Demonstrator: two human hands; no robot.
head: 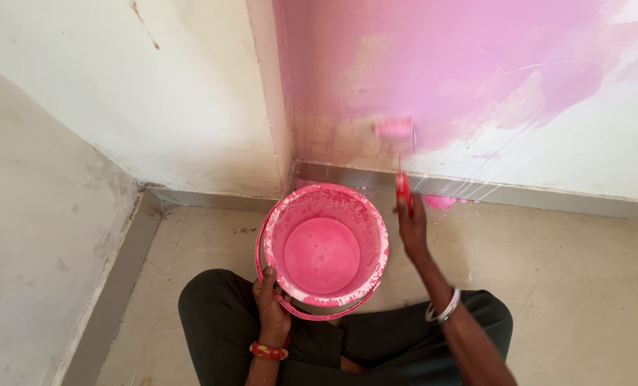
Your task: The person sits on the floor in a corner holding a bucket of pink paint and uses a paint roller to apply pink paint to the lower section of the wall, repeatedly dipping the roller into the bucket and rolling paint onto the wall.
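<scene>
Right hand (pixel 412 227): closed around the red handle of a small paint roller (pixel 395 129); the fingers are wrapped fully, no gap seen. The arm is extended forward and a silver bangle (pixel 442 309) is worn at the wrist. The roller's pink sleeve is pressed against the lower part of the wall (pixel 591 143), just above the grey skirting (pixel 548 196). The sleeve appears blurred. Fresh pink paint is seen over the upper part of this wall; the lower right part is left white.

Left hand (pixel 270 294): curled over the near rim of a pink paint bucket (pixel 324 246), with the fingers hooked on the rim beside the lowered bail handle. A red and yellow band (pixel 268 350) is worn at this wrist.

The bucket is placed on the tiled floor (pixel 562 271), between the person's crossed legs and the wall corner. Pink paint is held in its bottom, and its inner sides are smeared. A pink splash (pixel 439 202) is noted on the floor just beside the skirting, to the right of the bucket.
</scene>
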